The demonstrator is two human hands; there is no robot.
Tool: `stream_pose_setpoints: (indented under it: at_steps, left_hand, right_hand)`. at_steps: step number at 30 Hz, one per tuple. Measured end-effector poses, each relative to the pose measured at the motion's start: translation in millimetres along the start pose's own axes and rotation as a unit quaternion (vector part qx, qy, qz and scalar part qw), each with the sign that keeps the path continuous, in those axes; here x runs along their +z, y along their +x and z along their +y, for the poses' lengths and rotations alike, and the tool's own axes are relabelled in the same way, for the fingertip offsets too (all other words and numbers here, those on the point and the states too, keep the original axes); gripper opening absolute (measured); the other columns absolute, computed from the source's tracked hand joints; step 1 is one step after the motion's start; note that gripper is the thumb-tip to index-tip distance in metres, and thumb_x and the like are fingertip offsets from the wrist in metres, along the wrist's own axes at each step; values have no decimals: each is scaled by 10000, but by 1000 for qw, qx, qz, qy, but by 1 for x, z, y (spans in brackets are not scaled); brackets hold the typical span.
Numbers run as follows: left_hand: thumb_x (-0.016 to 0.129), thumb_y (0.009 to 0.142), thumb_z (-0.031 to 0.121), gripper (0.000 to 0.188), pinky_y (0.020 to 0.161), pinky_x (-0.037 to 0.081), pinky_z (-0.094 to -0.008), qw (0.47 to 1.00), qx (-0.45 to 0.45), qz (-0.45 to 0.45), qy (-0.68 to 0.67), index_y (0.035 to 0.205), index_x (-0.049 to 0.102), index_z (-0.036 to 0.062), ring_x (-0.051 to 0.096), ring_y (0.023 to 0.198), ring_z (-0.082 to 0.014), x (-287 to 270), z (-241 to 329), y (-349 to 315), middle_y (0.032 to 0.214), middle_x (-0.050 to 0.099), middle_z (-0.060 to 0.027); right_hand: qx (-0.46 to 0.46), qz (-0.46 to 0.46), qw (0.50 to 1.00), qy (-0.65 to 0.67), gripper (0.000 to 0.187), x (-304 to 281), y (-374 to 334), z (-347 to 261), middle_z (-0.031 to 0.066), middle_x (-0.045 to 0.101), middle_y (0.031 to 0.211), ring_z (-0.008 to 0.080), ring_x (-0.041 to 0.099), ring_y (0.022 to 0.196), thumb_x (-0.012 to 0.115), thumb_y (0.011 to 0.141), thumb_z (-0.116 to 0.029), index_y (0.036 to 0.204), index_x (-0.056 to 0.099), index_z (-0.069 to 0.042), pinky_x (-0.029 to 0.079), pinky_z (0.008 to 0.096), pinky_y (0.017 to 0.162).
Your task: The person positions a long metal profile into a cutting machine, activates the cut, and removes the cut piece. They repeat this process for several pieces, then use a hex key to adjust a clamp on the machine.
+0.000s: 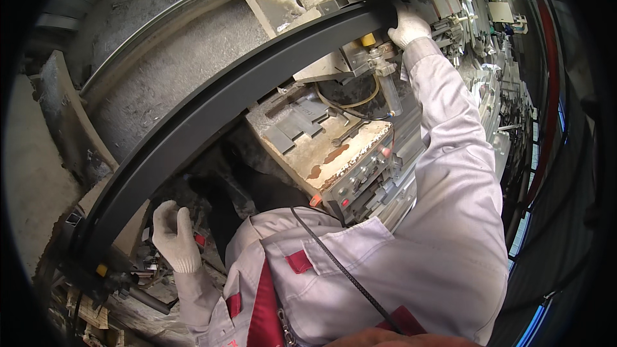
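Observation:
A long dark grey metal profile (238, 83) runs from the lower left to the upper right; the lens makes it look bowed. Its far right end is in the grip of my right hand (409, 26), in a white knit glove, with the fingertips hidden behind the bar. My left hand (172, 234), gloved the same way, hovers beside the profile near its left end. Its fingers are loosely curved, with a gap to the thumb and nothing between them.
Below the profile stands a worn machine cabinet (334, 148) with a notched metal plate (297, 127), a wrench (350, 130) and front knobs. An air filter unit (385, 80) with hoses sits beside it. Metal offcuts (508, 83) pile up at the right. Debris lies near the lower left.

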State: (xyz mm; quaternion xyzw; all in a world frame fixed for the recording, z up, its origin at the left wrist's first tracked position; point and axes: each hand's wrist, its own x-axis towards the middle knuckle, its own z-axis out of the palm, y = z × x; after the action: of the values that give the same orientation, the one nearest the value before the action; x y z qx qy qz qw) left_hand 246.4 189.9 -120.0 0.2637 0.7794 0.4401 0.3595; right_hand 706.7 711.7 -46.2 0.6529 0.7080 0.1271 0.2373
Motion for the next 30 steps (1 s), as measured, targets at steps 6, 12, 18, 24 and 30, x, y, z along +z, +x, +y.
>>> stream_pose_setpoints:
  at_steps: [6,12,18,24,30]
  left_hand:
    - [947,853,120,924,756,597,-383,921,11,138,363,1666,527,244,684,830,-195,-19,77,39,1070,698,-68]
    - [953,827,192,1050,779,619,-445,818,6,73,570,1719,411,302,748,925,-325,-48,71,68,1115,689,-119]
    - [954,823,174,1052,778,616,-431,841,3,110,529,1723,417,266,734,887,-288,-57,53,59,1074,687,-101]
    - [914,835,22,892,757,610,-347,925,-88,230,289,1642,566,178,657,773,-169,-64,25,48,959,641,-38]
    - [982,833,282,565,745,584,-360,935,-111,295,162,1203,642,24,681,741,-207,-74,-3,24,881,709,-78]
  right_hand:
    - [-112,26,990,-77,846,25,69,-14,163,644,1534,389,618,1424,872,792,-10,1562,569,-188,552,479,1175]
    - [-112,18,993,-21,867,36,70,-21,162,596,1584,384,607,1443,871,790,-11,1572,535,-173,568,484,1155]
    - [-115,36,992,-47,895,28,56,-28,157,492,1666,363,475,1547,855,793,-43,1600,488,-169,471,442,1257]
    - [-82,-1,995,-55,704,40,64,-21,176,512,1642,369,511,1521,757,931,-56,1583,508,-144,512,457,1219]
    - [174,-123,706,676,485,64,110,-29,127,786,1226,234,775,1032,526,1139,-366,1422,701,-13,639,392,878]
